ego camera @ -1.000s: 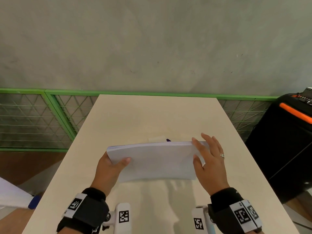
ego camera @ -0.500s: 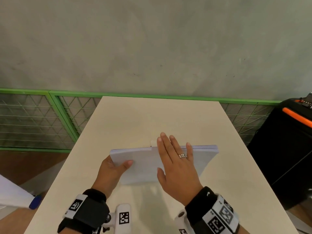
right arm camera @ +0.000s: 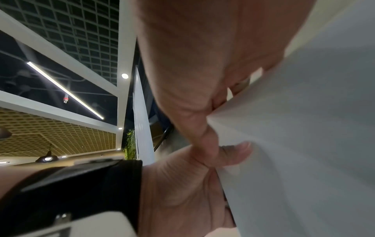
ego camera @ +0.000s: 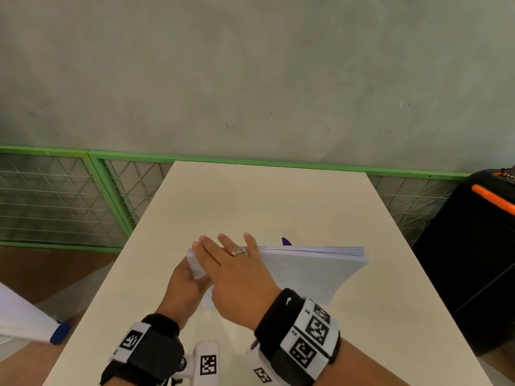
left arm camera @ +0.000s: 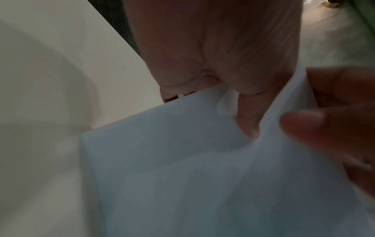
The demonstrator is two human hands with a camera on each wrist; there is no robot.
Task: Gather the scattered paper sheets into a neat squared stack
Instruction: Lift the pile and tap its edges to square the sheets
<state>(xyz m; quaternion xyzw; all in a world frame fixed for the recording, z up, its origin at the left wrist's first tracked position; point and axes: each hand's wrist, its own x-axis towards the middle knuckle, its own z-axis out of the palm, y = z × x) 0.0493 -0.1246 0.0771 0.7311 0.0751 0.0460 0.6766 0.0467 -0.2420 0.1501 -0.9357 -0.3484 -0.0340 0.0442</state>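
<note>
- The thick stack of white paper sheets [ego camera: 312, 271] stands tilted on its long edge at the centre of the frame, long axis running left to right.
- The left hand [ego camera: 185, 288] grips its lower left corner, thumb on the front sheet.
- The right hand [ego camera: 237, 277] lies over the left end, fingers [ego camera: 207, 253] straight and spread across the top edge.
- The cream rectangular surface [ego camera: 264, 201] meets a green-framed mesh fence [ego camera: 55, 196] below a grey wall [ego camera: 250, 73].

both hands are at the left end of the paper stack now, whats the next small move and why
Probably tap the stack's lower edge down on the table. The left hand grips the left end, the right hand lies flat across it, and the sheet edges at the far right corner look slightly fanned.
</note>
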